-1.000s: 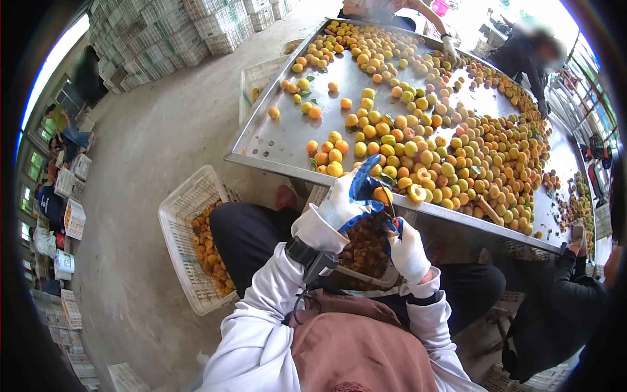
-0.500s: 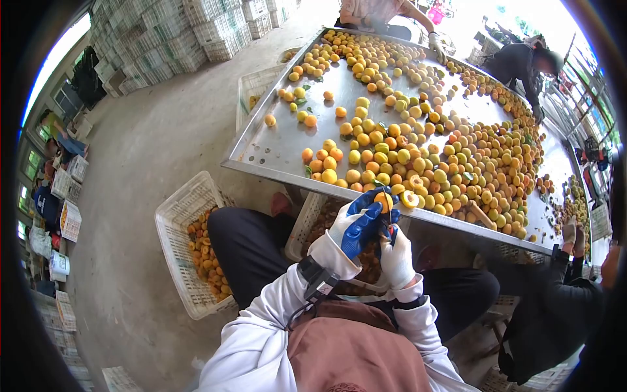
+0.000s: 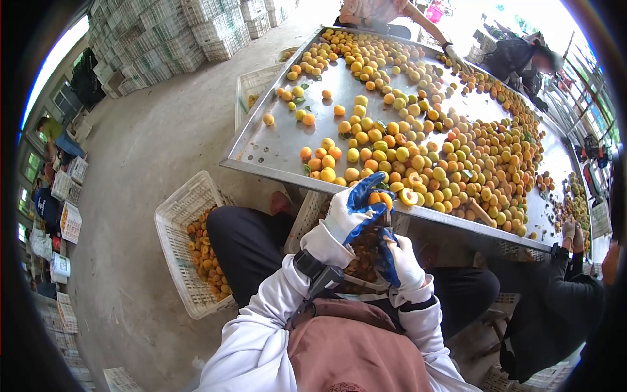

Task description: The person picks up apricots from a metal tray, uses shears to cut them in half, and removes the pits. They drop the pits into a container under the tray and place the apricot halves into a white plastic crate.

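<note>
My left hand, in a white glove with a blue coated palm, holds an apricot between thumb and fingers. The fruit shows as two orange parts side by side, just off the table's near edge. Below and to the right, my right hand, gloved alike, is closed around a small knife, mostly hidden by the fingers. A halved apricot lies cut face up on the metal table, close to my left fingertips. Beneath my hands, a crate between my knees holds cut fruit.
Many apricots cover the table. A wooden stick lies among them near the front edge. Left of my knee stands a white crate of halved apricots. Co-workers sit at the far side and at my right; stacked crates line the back.
My hands have moved apart: the right has drawn down from the fruit, and the left has opened its fingers somewhat around it. Across the table, a co-worker's gloved hand has reached further right.
</note>
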The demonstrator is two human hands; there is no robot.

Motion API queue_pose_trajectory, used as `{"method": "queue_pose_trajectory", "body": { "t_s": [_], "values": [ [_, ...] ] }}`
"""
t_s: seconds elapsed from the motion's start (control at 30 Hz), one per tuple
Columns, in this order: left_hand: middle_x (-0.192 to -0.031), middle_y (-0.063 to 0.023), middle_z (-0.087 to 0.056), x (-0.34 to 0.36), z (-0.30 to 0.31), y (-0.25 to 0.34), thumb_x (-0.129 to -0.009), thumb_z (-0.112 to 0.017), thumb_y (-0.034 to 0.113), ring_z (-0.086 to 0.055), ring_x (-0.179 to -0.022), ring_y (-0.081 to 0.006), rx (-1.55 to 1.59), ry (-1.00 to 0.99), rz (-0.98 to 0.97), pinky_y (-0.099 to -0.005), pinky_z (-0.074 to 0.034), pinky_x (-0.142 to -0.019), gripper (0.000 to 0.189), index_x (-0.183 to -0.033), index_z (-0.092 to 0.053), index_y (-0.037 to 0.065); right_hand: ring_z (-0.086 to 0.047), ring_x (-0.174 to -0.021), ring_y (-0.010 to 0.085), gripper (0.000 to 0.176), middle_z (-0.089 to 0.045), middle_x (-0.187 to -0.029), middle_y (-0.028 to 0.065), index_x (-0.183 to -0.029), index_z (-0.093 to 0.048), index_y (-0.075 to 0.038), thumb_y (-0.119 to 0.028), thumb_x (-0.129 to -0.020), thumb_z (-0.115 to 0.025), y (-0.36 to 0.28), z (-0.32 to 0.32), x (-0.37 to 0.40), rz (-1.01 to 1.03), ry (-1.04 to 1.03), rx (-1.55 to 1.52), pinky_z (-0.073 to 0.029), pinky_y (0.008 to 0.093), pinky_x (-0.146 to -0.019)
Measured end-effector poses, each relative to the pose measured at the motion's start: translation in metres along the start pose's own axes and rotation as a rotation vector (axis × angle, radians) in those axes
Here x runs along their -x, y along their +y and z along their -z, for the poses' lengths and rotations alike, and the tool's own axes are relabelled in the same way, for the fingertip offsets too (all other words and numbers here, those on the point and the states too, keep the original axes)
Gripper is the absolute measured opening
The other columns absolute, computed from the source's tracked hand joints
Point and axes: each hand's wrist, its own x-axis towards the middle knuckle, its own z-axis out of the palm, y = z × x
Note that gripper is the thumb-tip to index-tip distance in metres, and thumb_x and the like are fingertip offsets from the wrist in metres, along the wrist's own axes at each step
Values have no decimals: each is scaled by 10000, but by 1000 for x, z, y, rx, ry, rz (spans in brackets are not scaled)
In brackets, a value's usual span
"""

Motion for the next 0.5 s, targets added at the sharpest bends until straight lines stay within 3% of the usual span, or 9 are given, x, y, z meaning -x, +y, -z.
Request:
{"method": "queue_pose_trajectory", "body": {
  "t_s": [0.1,0.17,0.2,0.27,0.33,0.43,0.5],
  "values": [
    [-1183,-125,-666,1,-3,13,-927,-671,16,-659,-1044,-163,45,4,157,-310,-533,-958,484,-1379,-507,-39,-517,-567,61,177,-570,-738,-32,-991,-625,-57,-175,-1024,-498,21,14,-6,-97,-49,-209,-390,219,-484],
    [-1168,-129,-668,1,-1,14,-943,-661,61,-661,-1051,-183,64,7,179,-320,-526,-971,459,-1368,-515,-30,-533,-626,56,166,-605,-780,-19,-1027,-636,-22,-148,-1010,-530,37,19,-10,182,87,70,-425,219,-546],
    [-1154,-133,-671,1,-1,14,-959,-651,106,-662,-1058,-204,84,10,205,-329,-518,-984,438,-1358,-522,-21,-533,-626,56,166,-605,-780,-19,-1027,-636,-22,-148,-1010,-530,30,15,-7,183,87,69,-425,219,-546],
    [-1140,-108,-675,2,3,5,-968,-645,135,-660,-1045,-182,256,0,224,-307,-511,-982,398,-1324,-553,-18,-555,-790,72,181,-652,-852,16,-1096,-657,24,-60,-939,-619,3,5,-1,416,377,301,-476,248,-710],
    [-1145,-91,-676,3,1,1,-964,-652,132,-656,-1035,-162,231,44,277,-292,-511,-962,379,-1306,-573,-13,-607,-777,111,227,-680,-849,74,-1103,-650,7,-34,-884,-695,-2,5,-10,608,473,427,-505,282,-734],
    [-1151,-74,-679,8,-7,-1,-967,-646,137,-647,-1037,-141,86,57,277,-271,-504,-946,364,-1297,-588,-7,-648,-766,160,261,-703,-865,107,-1110,-643,7,-42,-864,-718,-9,7,-16,518,484,502,-515,291,-748],
    [-1150,-68,-679,11,-10,5,-972,-638,136,-642,-1044,-133,126,41,322,-264,-500,-943,364,-1303,-586,-6,-676,-756,196,238,-706,-851,132,-1078,-647,4,-54,-860,-724,-3,10,-25,689,479,497,-517,309,-728]
  ]
}}
